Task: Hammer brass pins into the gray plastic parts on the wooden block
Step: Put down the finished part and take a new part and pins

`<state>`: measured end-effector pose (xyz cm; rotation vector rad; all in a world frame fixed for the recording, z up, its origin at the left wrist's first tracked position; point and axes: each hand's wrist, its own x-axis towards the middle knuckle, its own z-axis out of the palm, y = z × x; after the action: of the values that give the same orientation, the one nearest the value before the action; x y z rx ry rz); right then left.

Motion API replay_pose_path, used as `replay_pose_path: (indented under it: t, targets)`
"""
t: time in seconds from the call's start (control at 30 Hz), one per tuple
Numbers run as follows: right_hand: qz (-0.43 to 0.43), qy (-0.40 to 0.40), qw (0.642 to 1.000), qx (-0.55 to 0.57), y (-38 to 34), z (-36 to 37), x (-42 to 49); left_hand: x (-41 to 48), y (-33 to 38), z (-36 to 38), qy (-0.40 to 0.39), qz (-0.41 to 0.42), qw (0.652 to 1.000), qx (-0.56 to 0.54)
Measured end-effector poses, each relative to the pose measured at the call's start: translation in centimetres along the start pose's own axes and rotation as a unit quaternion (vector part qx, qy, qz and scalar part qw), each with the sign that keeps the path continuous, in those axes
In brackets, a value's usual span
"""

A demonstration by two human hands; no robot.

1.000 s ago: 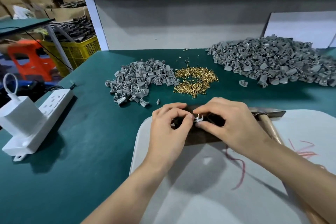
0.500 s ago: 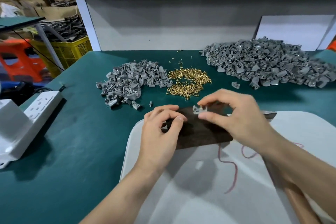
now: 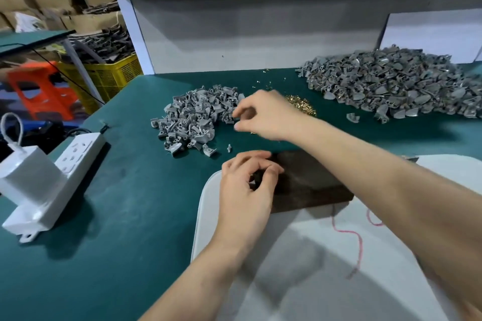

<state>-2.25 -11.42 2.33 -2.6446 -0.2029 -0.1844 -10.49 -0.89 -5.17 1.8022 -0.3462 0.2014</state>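
A dark wooden block (image 3: 307, 180) lies on the far edge of a white pad (image 3: 300, 255); no gray part shows on its visible top. My left hand (image 3: 245, 190) curls over the block's left end, thumb and fingers pinched on it. My right hand (image 3: 263, 114) reaches out over the table to the right edge of a small pile of gray plastic parts (image 3: 193, 117), its fingers apart and blurred. A heap of brass pins (image 3: 302, 107) peeks out just behind that hand. My right forearm hides most of the hammer; only a bit of its head (image 3: 410, 158) shows.
A large pile of gray parts (image 3: 391, 83) fills the back right of the green table. A white power strip (image 3: 75, 156) with an adapter (image 3: 26, 172) sits at the left edge. A red thread (image 3: 357, 242) lies on the pad. A yellow crate (image 3: 112, 73) stands beyond the table.
My right hand lifted a gray part off the block and swung forward and left to the small gray pile. My left hand stayed at the block's left end.
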Motion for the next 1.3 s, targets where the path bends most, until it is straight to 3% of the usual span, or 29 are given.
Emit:
replay_pose_path:
  t: [0.2, 0.33, 0.53, 0.83, 0.93, 1.0, 1.17, 1.3]
  targets:
    - [-0.034, -0.108, 0.991, -0.070, -2.9, 5.7, 3.5, 0.3, -0.5, -0.1, 0.026, 0.010, 0.999, -0.025]
    - [-0.047, -0.084, 0.993, -0.076, -2.8, 6.1, 3.5, 0.3, -0.5, -0.2, 0.025, -0.015, 0.999, -0.043]
    - [-0.051, 0.007, 0.998, 0.032, -0.3, -0.1, -0.3, 0.0, 0.2, -0.5, 0.071, -0.039, 0.988, -0.134]
    - [-0.072, -0.086, 0.992, 0.050, 3.3, -3.4, -9.3, -0.1, 0.0, 0.0, 0.032, -0.031, 0.996, -0.082]
    - [-0.048, 0.003, 0.995, 0.091, 4.2, -4.9, -7.2, -0.1, 0.1, 0.0, 0.030, -0.032, 0.996, -0.072]
    - [-0.015, 0.052, 0.998, 0.028, 5.4, -5.0, -4.6, -0.1, 0.2, 0.0, 0.020, -0.041, 0.997, -0.060]
    - [0.044, -0.046, 0.994, -0.090, 8.0, -0.8, -0.6, -0.2, 0.3, -0.1, 0.002, -0.030, 0.999, -0.032]
    - [0.040, -0.039, 0.994, -0.098, 8.5, 0.2, 0.1, 0.0, 0.1, 0.0, 0.008, -0.026, 0.999, -0.037]
